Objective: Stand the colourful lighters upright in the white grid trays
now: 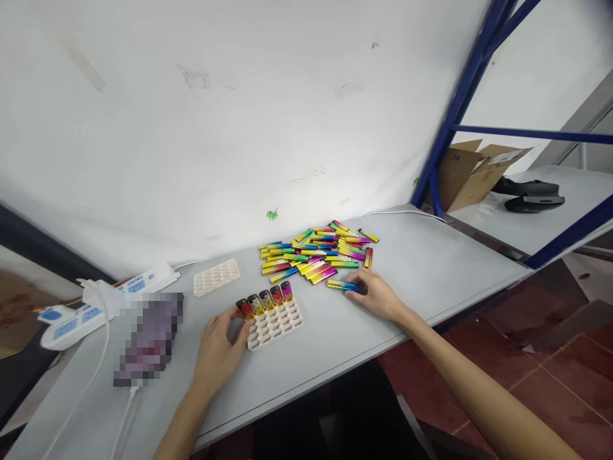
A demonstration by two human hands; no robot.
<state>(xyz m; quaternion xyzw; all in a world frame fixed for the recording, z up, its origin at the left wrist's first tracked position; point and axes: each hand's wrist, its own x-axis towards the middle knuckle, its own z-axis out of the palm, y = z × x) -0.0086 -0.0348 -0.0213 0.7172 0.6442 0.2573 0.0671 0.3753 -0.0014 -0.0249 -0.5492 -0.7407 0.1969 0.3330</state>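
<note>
A white plastic tray (280, 329) with rows of slots lies near the table's front edge. Several lighters (265, 300) with black tops stand upright along its back row. My left hand (223, 345) is closed on the tray's left side, thumb at its edge and a fingertip by the red lighter (246, 309). My right hand (374, 292) pinches a blue-and-yellow lighter (341, 285) at its right end, low over the table right of the tray. Behind both hands spreads a loose pile of shiny multicoloured lighters (316, 252), lying flat.
Another white slotted tray (216, 277) lies at the back left. Left of it are a power strip (112, 306), a pixelated dark object (151, 338) and white cables. A white wall (239, 128) backs the table. Right stand a blue frame (450, 128) and a cardboard box (474, 176).
</note>
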